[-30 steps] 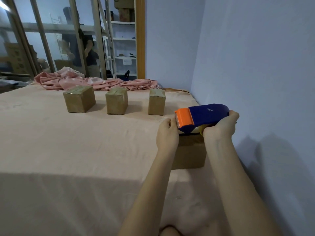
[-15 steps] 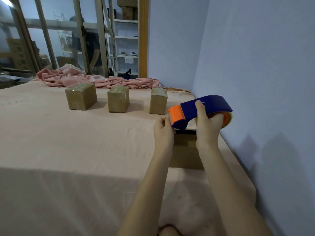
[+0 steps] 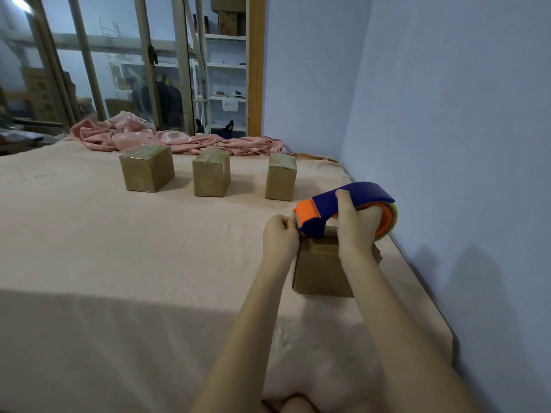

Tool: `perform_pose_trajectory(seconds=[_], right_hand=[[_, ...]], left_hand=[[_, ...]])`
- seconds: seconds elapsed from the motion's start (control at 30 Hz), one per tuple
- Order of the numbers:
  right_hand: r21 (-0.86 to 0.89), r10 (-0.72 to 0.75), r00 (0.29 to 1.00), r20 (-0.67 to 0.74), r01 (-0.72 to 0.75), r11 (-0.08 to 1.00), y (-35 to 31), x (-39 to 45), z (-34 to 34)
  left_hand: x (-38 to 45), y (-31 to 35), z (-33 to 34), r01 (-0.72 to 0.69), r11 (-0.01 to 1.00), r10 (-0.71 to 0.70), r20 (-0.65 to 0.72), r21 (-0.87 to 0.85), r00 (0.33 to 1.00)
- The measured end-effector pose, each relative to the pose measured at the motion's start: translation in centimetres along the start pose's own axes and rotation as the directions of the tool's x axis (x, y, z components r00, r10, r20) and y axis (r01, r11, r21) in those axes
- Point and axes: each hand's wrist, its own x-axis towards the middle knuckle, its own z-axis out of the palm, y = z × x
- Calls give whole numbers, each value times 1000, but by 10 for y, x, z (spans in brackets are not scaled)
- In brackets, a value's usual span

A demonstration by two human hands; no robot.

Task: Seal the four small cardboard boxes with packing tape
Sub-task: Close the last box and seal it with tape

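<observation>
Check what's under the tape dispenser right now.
Under the tape dispenser sits the near cardboard box. Right hand grips the dispenser; left hand pinches at its orange end. The box top is mostly covered, so its tape state is unseen.

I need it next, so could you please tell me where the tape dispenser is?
The tape dispenser is at the right of the head view, gripped by the right hand above the nearest cardboard box.

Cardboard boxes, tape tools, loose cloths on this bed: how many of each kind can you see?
Cardboard boxes: 4, three in a far row and one near box under the hands
Tape dispenser: 1
Crumpled pink cloth: 1
Total: 6
</observation>
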Motion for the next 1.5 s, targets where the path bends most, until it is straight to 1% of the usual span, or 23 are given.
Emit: perform_pose_trajectory(seconds=[0.2, 0.43, 0.53, 0.6, 0.67, 0.7, 0.8, 0.9, 0.97, 1.1, 1.17, 1.27, 1.4, 1.5], right_hand=[[-28, -38, 999, -2, 38, 999, 1, -2, 1], [53, 2, 1000, -29, -1, 999, 0, 1, 4], [101, 49, 998, -32, -45, 994, -1, 1, 6], [121, 70, 997, -34, -65, 990, -1, 1, 6], [129, 75, 997, -28, -71, 989, -2, 1, 6], [132, 80, 996, -28, -75, 988, -2, 1, 6], [176, 105, 993, -45, -96, 980, -4, 2, 5], [208, 112, 992, -52, -99, 973, -2, 1, 4], [231, 104, 993, -63, -87, 969, -2, 0, 4], [246, 70, 996, -63, -52, 968, -1, -3, 7], [242, 50, 997, -66, -33, 970, 0, -6, 9], [243, 41, 996, -82, -20, 970, 0, -7, 11], [256, 28, 995, -94, -3, 967, 0, -7, 11], [192, -8, 998, -68, 21, 981, 2, -9, 11]], left_hand=[[0, -7, 3, 0, 997, -4, -49, -75, 999], [0, -14, 5, 108, 957, -127, -54, -270, 990], [-6, -15, 5, 148, 899, -185, -51, -412, 981], [-9, -14, 3, 187, 839, -228, -17, -510, 974], [-12, -13, 0, 220, 798, -252, 22, -560, 968], [-13, -13, 0, 214, 801, -246, 20, -558, 969], [-15, -11, -1, 121, 855, -164, -41, -505, 986], [-12, -6, -2, 114, 873, -141, -22, -475, 990], [-10, -7, 0, 95, 893, -126, -43, -439, 991], [-13, -11, 8, -4, 948, -65, -206, -317, 976], [-16, -17, 10, -27, 965, -44, -265, -260, 963], [-18, -21, 9, -6, 955, -82, -284, -297, 955], [-15, -20, 12, 113, 884, -224, -199, -454, 954], [-13, -24, 8, 199, 835, -297, -116, -513, 948]])
